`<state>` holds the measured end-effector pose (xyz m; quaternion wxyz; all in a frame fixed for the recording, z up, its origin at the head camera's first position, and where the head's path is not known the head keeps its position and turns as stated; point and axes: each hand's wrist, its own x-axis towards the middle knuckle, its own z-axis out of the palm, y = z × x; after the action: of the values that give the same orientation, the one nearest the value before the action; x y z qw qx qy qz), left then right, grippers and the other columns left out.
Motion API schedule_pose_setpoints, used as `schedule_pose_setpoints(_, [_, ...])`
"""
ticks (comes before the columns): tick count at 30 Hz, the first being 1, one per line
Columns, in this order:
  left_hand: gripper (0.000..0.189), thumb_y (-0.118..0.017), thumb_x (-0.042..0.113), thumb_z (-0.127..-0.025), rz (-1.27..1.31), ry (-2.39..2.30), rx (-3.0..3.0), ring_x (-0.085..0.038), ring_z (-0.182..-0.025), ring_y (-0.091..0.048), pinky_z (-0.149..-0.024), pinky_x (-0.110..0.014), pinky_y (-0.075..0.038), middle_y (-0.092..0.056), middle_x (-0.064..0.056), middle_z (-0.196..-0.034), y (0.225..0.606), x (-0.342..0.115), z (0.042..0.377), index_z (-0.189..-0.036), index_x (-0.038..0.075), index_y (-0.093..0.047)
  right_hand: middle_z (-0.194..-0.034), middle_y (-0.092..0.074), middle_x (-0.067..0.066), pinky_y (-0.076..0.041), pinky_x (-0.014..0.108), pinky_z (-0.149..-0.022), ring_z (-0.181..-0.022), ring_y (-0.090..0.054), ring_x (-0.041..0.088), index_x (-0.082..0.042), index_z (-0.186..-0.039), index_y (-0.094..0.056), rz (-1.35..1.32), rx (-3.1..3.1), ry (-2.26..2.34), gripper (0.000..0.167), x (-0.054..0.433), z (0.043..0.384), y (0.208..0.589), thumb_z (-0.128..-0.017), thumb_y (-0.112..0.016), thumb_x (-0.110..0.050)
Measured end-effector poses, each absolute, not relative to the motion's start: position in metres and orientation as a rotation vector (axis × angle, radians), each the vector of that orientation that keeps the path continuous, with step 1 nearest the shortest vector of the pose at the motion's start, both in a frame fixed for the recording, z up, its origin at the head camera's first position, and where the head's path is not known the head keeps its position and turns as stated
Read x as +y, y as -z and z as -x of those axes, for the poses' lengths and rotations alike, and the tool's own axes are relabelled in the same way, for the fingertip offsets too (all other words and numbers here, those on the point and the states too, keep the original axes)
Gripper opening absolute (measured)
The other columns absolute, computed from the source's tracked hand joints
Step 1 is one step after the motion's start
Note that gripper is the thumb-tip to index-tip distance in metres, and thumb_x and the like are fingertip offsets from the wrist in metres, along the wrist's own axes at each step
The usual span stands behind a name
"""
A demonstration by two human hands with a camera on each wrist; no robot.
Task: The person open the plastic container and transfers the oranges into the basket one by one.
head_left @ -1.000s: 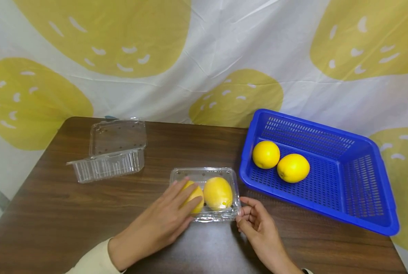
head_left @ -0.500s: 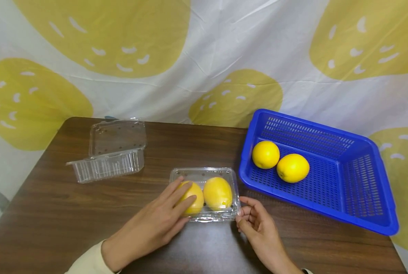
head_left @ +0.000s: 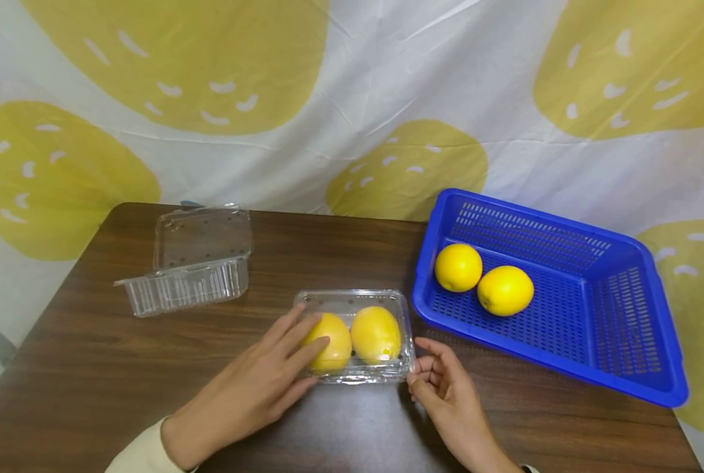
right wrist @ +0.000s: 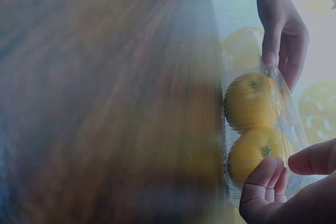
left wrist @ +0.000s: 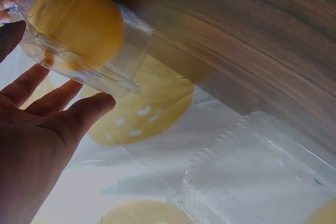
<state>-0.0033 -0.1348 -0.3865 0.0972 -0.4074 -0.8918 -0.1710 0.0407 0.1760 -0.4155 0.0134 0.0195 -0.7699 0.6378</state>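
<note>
A clear plastic clamshell box (head_left: 354,299) with its lid down sits on the table near the middle. Inside it two oranges (head_left: 375,335) lie side by side. My left hand (head_left: 257,368) is at the box's left end, its fingers spread and fairly straight, the fingertips overlapping the lid over the left orange. At the right front corner is my right hand (head_left: 446,394), with loosely bent fingers and the thumb tip right at the box's edge. The right wrist view shows the oranges (right wrist: 253,100) through the ribbed wall, with a gap between thumb and fingers.
A second clamshell box (head_left: 189,286) stands at the back left with its lid raised. To the right, a blue plastic basket (head_left: 541,351) holds two more oranges (head_left: 506,290). A patterned cloth (head_left: 375,79) hangs behind the brown table (head_left: 251,447).
My left hand has slid left and a little toward me, uncovering more of the left orange. The right hand, box and basket have stayed in place.
</note>
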Motion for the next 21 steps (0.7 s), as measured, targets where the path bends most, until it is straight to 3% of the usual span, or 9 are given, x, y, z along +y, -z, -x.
schedule_pose_setpoints(9, [0.059, -0.084, 0.029, -0.099, 1.221, 0.465, -2.669, -0.047, -0.157, -0.041, -0.125, -0.062, -0.039, -0.047, -0.023, -0.168, 0.3875, -0.1407, 0.0043, -0.151, 0.007, -0.065, -0.097, -0.068, 0.012, -0.061, 0.025, -0.070, -0.083, -0.066, 0.014, 0.006, -0.143, -0.058, -0.069, -2.408, -1.980, 0.050, 0.1765, -0.0406, 0.4156, -0.095, -0.067, 0.016])
schedule_pose_setpoints(21, [0.058, -0.084, 0.029, -0.100, 1.201, 0.487, -2.714, -0.047, -0.156, -0.043, -0.121, -0.067, -0.042, -0.047, -0.022, -0.169, 0.3868, -0.1435, 0.0035, -0.152, 0.009, -0.066, -0.096, -0.067, 0.013, -0.061, 0.026, -0.070, -0.083, -0.066, 0.014, 0.007, -0.142, -0.058, -0.070, -2.410, -1.984, 0.050, 0.1763, -0.0402, 0.4156, -0.094, -0.066, 0.017])
